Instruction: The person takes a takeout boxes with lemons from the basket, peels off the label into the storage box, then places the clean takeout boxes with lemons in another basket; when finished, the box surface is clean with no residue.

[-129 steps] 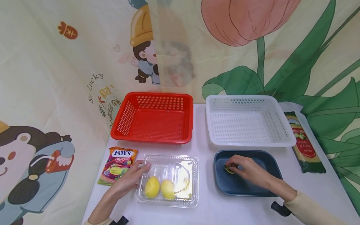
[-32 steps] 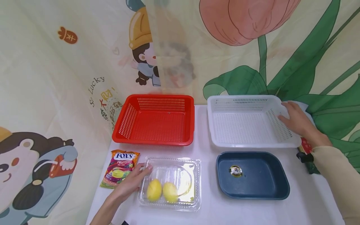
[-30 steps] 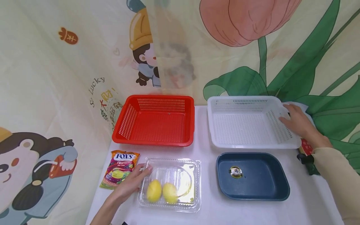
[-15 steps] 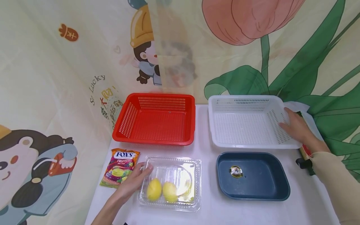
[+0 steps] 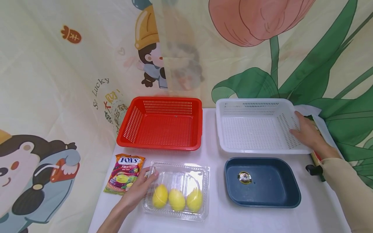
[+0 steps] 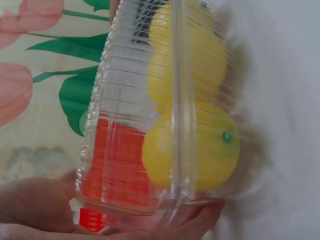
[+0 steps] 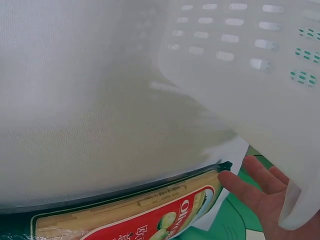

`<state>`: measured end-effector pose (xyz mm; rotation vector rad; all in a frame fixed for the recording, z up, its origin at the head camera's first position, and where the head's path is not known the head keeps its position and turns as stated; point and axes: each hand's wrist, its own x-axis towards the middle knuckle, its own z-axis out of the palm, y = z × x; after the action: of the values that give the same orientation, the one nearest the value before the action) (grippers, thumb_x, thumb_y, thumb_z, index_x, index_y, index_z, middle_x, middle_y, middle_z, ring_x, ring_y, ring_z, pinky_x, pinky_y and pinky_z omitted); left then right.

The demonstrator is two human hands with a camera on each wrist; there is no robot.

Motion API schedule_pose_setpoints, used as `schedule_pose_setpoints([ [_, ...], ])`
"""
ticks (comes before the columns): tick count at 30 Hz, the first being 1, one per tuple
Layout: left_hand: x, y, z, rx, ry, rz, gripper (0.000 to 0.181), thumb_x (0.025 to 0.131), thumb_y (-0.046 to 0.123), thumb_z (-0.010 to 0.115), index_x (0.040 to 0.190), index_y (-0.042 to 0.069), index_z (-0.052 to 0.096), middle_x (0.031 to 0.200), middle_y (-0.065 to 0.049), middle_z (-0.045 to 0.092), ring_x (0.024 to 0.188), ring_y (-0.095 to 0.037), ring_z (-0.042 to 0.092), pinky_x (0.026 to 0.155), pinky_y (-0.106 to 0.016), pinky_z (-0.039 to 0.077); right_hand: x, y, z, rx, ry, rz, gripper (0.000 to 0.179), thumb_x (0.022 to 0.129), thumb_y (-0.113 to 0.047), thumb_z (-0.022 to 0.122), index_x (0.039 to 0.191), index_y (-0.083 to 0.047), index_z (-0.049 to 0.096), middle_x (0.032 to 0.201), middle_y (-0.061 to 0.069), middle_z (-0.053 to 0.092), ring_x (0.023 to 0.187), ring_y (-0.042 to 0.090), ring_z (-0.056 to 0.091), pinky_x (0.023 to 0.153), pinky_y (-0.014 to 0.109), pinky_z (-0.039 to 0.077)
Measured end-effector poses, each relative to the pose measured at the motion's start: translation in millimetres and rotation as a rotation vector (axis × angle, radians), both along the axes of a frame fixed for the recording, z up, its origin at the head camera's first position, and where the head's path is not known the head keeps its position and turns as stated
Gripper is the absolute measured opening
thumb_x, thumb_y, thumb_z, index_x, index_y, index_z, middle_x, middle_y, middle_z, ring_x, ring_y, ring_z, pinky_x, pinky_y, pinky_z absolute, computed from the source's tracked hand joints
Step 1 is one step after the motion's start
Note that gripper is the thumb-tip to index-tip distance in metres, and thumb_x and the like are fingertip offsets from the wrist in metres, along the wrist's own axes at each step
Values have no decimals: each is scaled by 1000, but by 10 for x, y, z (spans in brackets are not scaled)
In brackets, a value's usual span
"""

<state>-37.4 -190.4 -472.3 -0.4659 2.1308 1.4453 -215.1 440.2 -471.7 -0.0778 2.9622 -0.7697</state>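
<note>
My left hand (image 5: pixel 137 189) holds the left edge of a clear plastic clamshell box (image 5: pixel 177 168), thumb on its lid. Three lemons (image 5: pixel 176 200) sit in a row inside it; the left wrist view shows the fingers at the box's corner. At the right, my right hand (image 5: pixel 309 132) grips the right rim of a white slotted basket (image 5: pixel 247 129), thumb over the inner side. Its other fingers (image 7: pixel 245 190) are outside, spread below the rim, close to the end of a long packet (image 7: pixel 170 215) with olives printed on it.
A red slotted basket (image 5: pixel 166 129) stands at the back left. A Fox's candy bag (image 5: pixel 123 173) lies beside my left hand. In the blue tray (image 5: pixel 276 181) lies a small shiny gold-and-black piece (image 5: pixel 244 177). A patterned cloth hangs behind the table.
My right hand has left the small shiny piece in the blue tray and moved to the white basket's rim. The box has tilted slightly, its glare shifted, and a third lemon shows plainly.
</note>
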Motion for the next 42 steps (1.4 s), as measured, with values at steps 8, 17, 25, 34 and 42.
schedule_pose_setpoints([
  [8, -3, 13, -37, 14, 9, 19, 74, 98, 61, 52, 155, 21, 25, 159, -22, 31, 146, -51, 30, 108, -75, 34, 3, -6, 0, 0, -4, -5, 88, 101, -10, 59, 160, 0, -5, 142, 46, 29, 107, 61, 50, 83, 75, 49],
  [17, -5, 41, -36, 6, 35, 33, 72, 100, 60, 51, 154, 21, 26, 154, -22, 40, 144, -51, 36, 106, -74, 37, 23, -8, -5, -3, -8, -9, 89, 100, -8, 58, 160, -1, -6, 140, 47, 31, 102, 61, 54, 72, 67, 57],
  [25, 15, 41, -10, -26, 36, 6, 73, 100, 62, 48, 155, 20, 26, 157, -22, 36, 144, -51, 33, 107, -75, 36, 19, -6, -22, -4, 1, -9, 88, 100, -9, 58, 161, -2, -6, 139, 47, 33, 100, 60, 56, 71, 66, 57],
  [34, 1, -6, 207, -48, 47, -31, 82, 97, 63, 52, 159, 20, 19, 154, -22, 42, 142, -52, 38, 102, -70, 46, 13, -13, 8, 10, -2, -10, 88, 101, -11, 58, 161, -1, -6, 140, 47, 33, 100, 60, 56, 71, 66, 57],
  [42, -166, -81, 556, 78, 109, -87, 67, 101, 50, 54, 155, 24, 24, 154, -20, 36, 139, -47, 40, 88, -57, 58, 38, -31, 13, 15, -6, -15, 86, 102, -12, 57, 160, 0, -5, 139, 47, 33, 100, 59, 56, 73, 67, 56],
])
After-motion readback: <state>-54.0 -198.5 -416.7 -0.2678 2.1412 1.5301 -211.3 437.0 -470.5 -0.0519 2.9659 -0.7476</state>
